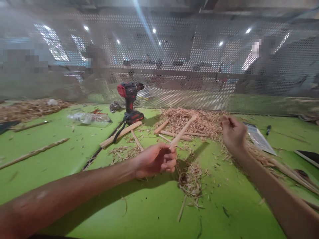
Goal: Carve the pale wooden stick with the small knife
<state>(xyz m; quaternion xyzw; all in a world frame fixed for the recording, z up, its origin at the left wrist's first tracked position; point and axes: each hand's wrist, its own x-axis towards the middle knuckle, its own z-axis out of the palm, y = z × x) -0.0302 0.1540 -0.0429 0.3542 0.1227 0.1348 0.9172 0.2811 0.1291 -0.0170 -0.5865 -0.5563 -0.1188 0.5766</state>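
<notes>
My left hand [156,161] is closed around the lower end of a slim pale wooden stick [183,132], which slants up and away to the right. Off to the right, raised near the edge of a heap of wood shavings [209,124], my right hand [233,134] has its fingers curled together. Whatever they may hold is hidden or too small to name. Below the stick a smaller clump of shavings [190,181] lies on the green tabletop [139,212]. Several wood pieces, among them a short flat strip [161,126], lie behind my left hand.
A cordless drill [130,103] stands upright on its battery. Left of it lie a clear plastic bottle [89,118] and a twisted stick [37,152]. A plastic packet [260,137] and a black marker-like item [268,129] are at right. A perforated metal screen [174,76] closes off the back.
</notes>
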